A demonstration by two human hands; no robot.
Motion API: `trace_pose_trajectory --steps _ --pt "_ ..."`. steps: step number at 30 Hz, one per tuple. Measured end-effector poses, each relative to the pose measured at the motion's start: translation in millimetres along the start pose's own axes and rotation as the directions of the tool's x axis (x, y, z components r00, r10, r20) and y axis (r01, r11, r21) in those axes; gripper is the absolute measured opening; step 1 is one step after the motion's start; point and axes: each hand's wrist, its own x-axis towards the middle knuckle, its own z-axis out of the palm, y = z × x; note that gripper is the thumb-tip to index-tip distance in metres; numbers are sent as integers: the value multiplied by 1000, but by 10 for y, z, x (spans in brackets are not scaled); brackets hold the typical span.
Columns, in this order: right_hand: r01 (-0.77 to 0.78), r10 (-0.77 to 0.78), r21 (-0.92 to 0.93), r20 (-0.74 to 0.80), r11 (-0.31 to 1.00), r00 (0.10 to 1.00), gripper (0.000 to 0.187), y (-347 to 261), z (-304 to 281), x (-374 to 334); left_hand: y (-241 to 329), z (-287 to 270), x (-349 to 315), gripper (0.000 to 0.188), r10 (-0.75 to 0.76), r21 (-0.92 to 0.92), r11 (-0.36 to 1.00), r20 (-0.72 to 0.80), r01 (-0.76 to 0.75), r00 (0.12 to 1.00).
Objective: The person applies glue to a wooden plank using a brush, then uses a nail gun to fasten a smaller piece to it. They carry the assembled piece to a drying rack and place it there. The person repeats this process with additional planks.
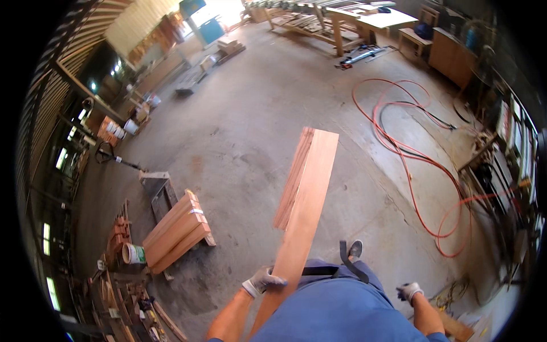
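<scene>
My left hand (264, 281), in a pale work glove, is closed round the left edge of a long reddish wooden plank (305, 228), its thumb lying on the upper face. The plank slants away from my left side, out over the floor. Against its far left edge lies a second, shorter board (294, 179); what holds that board there is hidden. My right hand (409, 292), in a pale glove with dark fingers, is held out to the right with loosely bent fingers and nothing visible in it. A dark strap (350, 262) hangs at my waist.
A stack of strapped planks (179, 231) sits at the left by a pallet jack (156, 182) and a white bucket (134, 253). Red hose (407, 154) loops over the concrete floor (239, 114) on the right. A workbench (342, 28) stands far off; scrap wood (122, 308) lies lower left.
</scene>
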Motion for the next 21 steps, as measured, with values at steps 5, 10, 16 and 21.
trace_pose_trajectory --steps 5,10,16,21 --pt "322 -331 -79 -165 943 929 14 -2016 -514 91 513 88 308 53 50 -125 991 -43 -55 998" --pt "443 -452 -94 -126 892 883 16 -3617 -159 -15 1063 -112 693 56 103 -159 980 -109 -120 989" --pt "292 -310 -199 -63 935 949 20 -4446 605 215 2009 -781 1301 60 192 -118 971 -121 -206 974" --pt "182 -168 -218 82 959 982 23 -5120 1280 -99 2801 -1413 1711 57 113 -144 981 -137 -133 984"
